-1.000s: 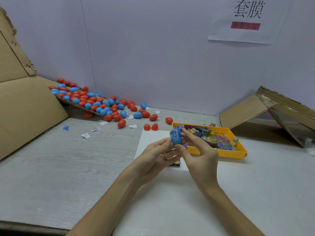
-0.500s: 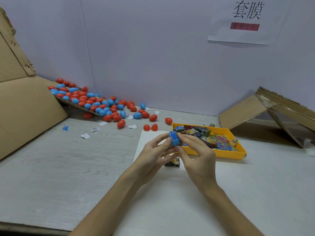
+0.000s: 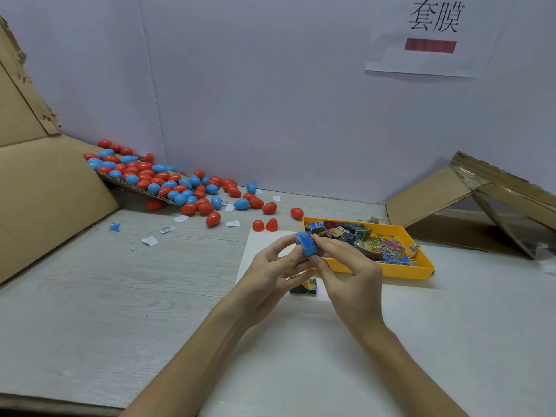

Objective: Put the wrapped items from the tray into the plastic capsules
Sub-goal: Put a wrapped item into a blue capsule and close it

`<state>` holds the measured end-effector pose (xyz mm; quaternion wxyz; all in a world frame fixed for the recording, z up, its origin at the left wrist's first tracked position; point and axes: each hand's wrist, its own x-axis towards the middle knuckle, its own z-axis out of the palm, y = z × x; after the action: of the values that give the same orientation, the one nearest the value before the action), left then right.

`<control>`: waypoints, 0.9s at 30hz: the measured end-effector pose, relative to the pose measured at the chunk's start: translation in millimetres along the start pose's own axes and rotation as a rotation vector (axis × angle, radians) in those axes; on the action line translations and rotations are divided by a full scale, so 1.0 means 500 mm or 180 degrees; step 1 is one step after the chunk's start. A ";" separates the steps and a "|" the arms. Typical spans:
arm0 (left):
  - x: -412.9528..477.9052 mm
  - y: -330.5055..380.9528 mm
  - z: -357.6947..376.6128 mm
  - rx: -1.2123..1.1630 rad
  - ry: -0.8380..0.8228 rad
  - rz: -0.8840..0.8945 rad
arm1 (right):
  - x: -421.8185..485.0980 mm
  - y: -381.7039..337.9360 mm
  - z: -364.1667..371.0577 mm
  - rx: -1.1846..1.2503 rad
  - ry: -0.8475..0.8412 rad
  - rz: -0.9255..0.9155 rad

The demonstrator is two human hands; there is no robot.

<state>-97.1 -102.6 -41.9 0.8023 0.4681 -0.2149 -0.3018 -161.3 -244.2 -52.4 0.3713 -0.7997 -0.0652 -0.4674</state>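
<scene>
Grey wooden table [image 3: 90, 296], left hand [image 3: 270, 275] and right hand [image 3: 352, 278] both gripping blue plastic egg capsule [image 3: 307, 244], yellow plastic tray [image 3: 400, 270] of wrapped items at 3 o'clock, red and blue capsule pile [image 3: 168, 182] at 10 o'clock.

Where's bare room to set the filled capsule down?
Free: the white sheet near the wrists, and grey table between cardboard flap and sheet. Crowded: the capsule pile with paper scraps at back left, the yellow tray, and the wrapped item under the hands.
</scene>
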 end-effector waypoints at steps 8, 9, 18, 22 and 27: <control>0.000 0.005 0.003 0.0041 -0.0106 -0.0101 | 0.000 -0.003 0.002 -0.0068 -0.0091 -0.0179; 0.000 0.005 0.006 0.0063 -0.0022 -0.0105 | -0.001 -0.003 0.002 -0.0117 -0.0115 -0.0211; 0.002 0.003 0.001 0.0077 0.0199 0.0141 | 0.000 -0.002 0.001 -0.0058 -0.0089 -0.0112; 0.001 0.003 0.001 -0.0005 0.0147 0.0114 | 0.000 -0.003 0.003 -0.0081 -0.0045 -0.0150; 0.000 0.005 0.002 -0.0055 0.0060 0.0083 | -0.001 -0.001 0.002 -0.0073 0.0030 -0.0202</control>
<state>-97.2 -102.1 -39.1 0.8122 0.4611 -0.2108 -0.2887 -161.3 -242.9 -52.8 0.3474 -0.7992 -0.0834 -0.4834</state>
